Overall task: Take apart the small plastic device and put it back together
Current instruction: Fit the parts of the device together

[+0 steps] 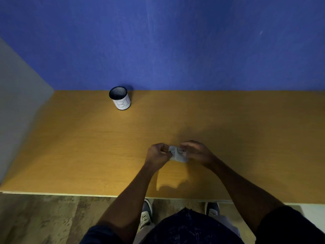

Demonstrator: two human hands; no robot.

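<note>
Head view: small grey plastic device (178, 154) gripped between left hand (157, 154) and right hand (197, 152), above the table (88, 147), well apart from the labelled cup (120, 98).

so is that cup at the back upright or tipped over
Upright: the cup stands on its base on the table, open rim facing up, label readable.
</note>
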